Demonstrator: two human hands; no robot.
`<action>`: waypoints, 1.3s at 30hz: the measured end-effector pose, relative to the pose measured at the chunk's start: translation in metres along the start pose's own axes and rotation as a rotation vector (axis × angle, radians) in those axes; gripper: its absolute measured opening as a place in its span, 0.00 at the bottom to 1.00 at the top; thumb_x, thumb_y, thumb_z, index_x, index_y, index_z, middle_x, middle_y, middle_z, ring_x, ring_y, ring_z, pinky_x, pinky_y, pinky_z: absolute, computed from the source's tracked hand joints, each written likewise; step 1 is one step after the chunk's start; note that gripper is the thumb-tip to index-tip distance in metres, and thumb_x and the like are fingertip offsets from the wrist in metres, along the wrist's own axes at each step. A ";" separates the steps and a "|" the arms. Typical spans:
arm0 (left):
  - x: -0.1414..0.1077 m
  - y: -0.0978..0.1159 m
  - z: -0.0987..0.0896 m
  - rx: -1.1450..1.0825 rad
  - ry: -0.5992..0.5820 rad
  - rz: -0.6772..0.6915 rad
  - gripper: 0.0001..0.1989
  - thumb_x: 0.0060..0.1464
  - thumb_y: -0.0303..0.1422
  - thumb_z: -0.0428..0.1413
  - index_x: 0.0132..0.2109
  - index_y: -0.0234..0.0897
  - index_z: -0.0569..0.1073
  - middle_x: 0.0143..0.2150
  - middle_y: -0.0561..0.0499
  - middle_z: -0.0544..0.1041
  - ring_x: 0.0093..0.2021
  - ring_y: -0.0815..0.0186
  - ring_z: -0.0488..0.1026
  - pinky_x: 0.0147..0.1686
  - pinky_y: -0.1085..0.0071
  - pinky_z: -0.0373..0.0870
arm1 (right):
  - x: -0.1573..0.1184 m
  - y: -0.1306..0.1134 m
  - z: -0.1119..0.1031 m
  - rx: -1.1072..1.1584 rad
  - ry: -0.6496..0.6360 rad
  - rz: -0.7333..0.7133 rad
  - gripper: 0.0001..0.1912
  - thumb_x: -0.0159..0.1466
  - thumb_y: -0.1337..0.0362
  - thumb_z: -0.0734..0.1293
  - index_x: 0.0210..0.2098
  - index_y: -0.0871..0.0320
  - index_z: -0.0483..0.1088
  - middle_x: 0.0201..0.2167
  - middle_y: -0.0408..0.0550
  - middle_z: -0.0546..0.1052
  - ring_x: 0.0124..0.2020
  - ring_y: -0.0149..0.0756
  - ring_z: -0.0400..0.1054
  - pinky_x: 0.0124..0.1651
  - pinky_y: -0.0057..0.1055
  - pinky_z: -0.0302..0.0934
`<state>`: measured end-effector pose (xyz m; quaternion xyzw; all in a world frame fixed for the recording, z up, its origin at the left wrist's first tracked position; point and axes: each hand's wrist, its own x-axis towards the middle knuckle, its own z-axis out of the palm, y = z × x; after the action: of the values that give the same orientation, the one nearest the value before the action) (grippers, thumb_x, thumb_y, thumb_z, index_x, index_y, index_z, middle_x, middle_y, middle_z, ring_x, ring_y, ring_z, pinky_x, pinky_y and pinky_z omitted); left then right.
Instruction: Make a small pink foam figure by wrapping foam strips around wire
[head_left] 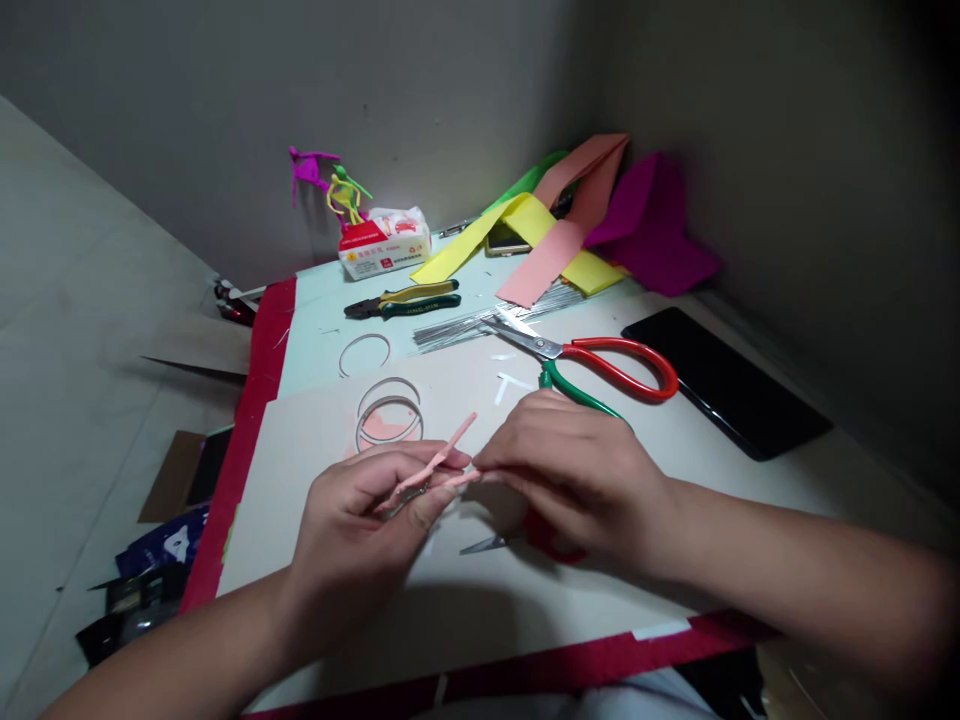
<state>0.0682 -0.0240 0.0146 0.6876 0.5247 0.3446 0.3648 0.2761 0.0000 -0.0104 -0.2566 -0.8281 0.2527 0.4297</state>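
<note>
Left hand (pixel 352 530): fingers curled in narrow, thumb and forefinger pinching a pink paper strip (pixel 435 465), whose free tip points up and away between the hands. Right hand (pixel 570 480): fingertips (pixel 480 465) closed on the strip's other tail, so the strip lies between the two hands. A bit of thin wire (pixel 405 497) seems to sit in the left fingers, though the view there is poor.

Under the right hand: small scissors (pixel 544 540), blade showing. Just beyond it: large scissors with red and green handles (pixel 615 365).

On the pale board (pixel 300 510): wire ring (pixel 388 420). Farther off, on the table: pliers (pixel 401 300), a bundle of straight wires (pixel 487 325), a black phone (pixel 720 380), coloured paper strips (pixel 547 240), a tissue pack (pixel 382 243) and twisted wire figures (pixel 330 185) — all out of reach of the fingers.
</note>
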 end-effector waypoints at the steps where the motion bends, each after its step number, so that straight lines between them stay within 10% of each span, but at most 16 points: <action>1: 0.000 0.001 0.001 -0.009 -0.011 -0.021 0.03 0.50 0.30 0.63 0.33 0.42 0.82 0.36 0.51 0.83 0.39 0.61 0.78 0.43 0.68 0.73 | 0.000 0.000 0.001 0.027 -0.011 0.077 0.07 0.64 0.70 0.63 0.36 0.61 0.74 0.29 0.49 0.78 0.31 0.34 0.69 0.39 0.33 0.60; 7: 0.004 0.003 -0.001 -0.169 -0.031 -0.184 0.01 0.48 0.31 0.63 0.30 0.39 0.81 0.35 0.48 0.82 0.40 0.58 0.77 0.42 0.65 0.72 | 0.011 -0.006 -0.007 0.494 -0.174 0.790 0.09 0.63 0.63 0.66 0.32 0.61 0.74 0.23 0.45 0.75 0.24 0.29 0.67 0.28 0.25 0.60; 12: 0.007 -0.003 -0.003 -0.651 -0.244 -0.492 0.09 0.50 0.31 0.63 0.24 0.35 0.75 0.44 0.45 0.81 0.41 0.58 0.77 0.44 0.63 0.71 | 0.013 -0.003 -0.009 0.633 -0.139 0.885 0.11 0.60 0.59 0.69 0.31 0.63 0.75 0.21 0.44 0.73 0.22 0.27 0.64 0.25 0.24 0.57; 18: 0.016 -0.008 -0.004 -0.828 -0.257 -0.642 0.05 0.45 0.29 0.65 0.28 0.31 0.80 0.31 0.44 0.82 0.33 0.63 0.77 0.41 0.69 0.70 | 0.009 -0.003 -0.009 0.436 -0.097 0.724 0.09 0.63 0.63 0.65 0.31 0.61 0.74 0.22 0.44 0.74 0.24 0.29 0.66 0.28 0.27 0.60; 23: 0.016 -0.008 -0.003 -0.831 -0.217 -0.628 0.07 0.44 0.30 0.66 0.30 0.29 0.80 0.29 0.45 0.82 0.31 0.67 0.75 0.36 0.74 0.70 | 0.001 0.000 -0.002 -0.175 0.020 0.058 0.11 0.63 0.61 0.67 0.42 0.61 0.73 0.37 0.53 0.77 0.40 0.40 0.67 0.44 0.39 0.61; 27: 0.013 -0.008 0.001 -0.827 -0.229 -0.648 0.05 0.46 0.29 0.65 0.29 0.30 0.80 0.29 0.47 0.80 0.31 0.68 0.74 0.38 0.73 0.70 | -0.004 0.003 0.006 -0.488 0.017 -0.181 0.11 0.64 0.70 0.64 0.46 0.58 0.72 0.42 0.51 0.76 0.46 0.43 0.65 0.46 0.42 0.58; 39: 0.014 -0.008 -0.006 -0.851 -0.435 -0.714 0.06 0.48 0.31 0.62 0.29 0.33 0.82 0.32 0.44 0.82 0.36 0.63 0.78 0.42 0.69 0.74 | 0.000 0.002 0.005 -0.005 0.011 0.076 0.06 0.64 0.70 0.66 0.35 0.58 0.76 0.29 0.47 0.77 0.33 0.34 0.67 0.41 0.35 0.59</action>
<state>0.0624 -0.0079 0.0118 0.3171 0.4524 0.2318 0.8006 0.2727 0.0000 -0.0141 -0.2901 -0.8159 0.2655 0.4239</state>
